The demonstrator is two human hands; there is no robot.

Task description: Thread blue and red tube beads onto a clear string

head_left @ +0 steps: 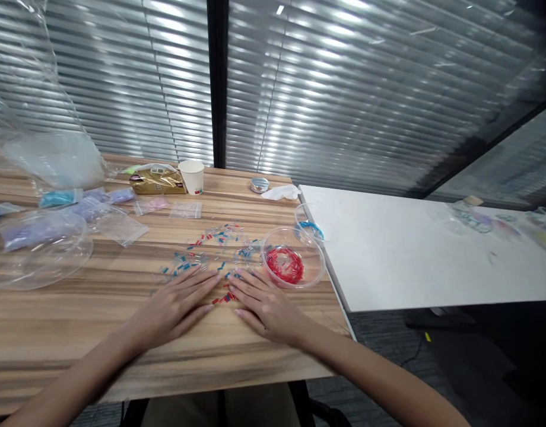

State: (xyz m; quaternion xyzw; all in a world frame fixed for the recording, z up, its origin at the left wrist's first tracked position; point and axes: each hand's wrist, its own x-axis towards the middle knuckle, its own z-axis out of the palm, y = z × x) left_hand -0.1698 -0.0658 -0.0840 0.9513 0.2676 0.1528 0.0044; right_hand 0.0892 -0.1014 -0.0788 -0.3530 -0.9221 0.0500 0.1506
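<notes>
Both your hands lie palm down on the table [121, 332], fingers stretched out and holding nothing. Your left hand [177, 305] points in toward the middle, its fingertips at the near side of the loose beads [222, 265]. Your right hand [266, 302] angles in from the other side, fingertips among the beads; a small red cluster sits in the gap between your two hands. The beads, red, blue and clear, spread over the table's middle, between your hands and the far edge.

Just beyond your right hand, near the table's right edge, you have a bowl [318, 261] with red beads [285, 265] in it. Behind it, at that same edge, is a smaller bowl with blue beads [312, 229]. Toward the far edge stand a gold pack [157, 180] and, just beside it, a cup [191, 178]; a tin [259, 185] and a tissue [282, 193] lie by the far right corner.
</notes>
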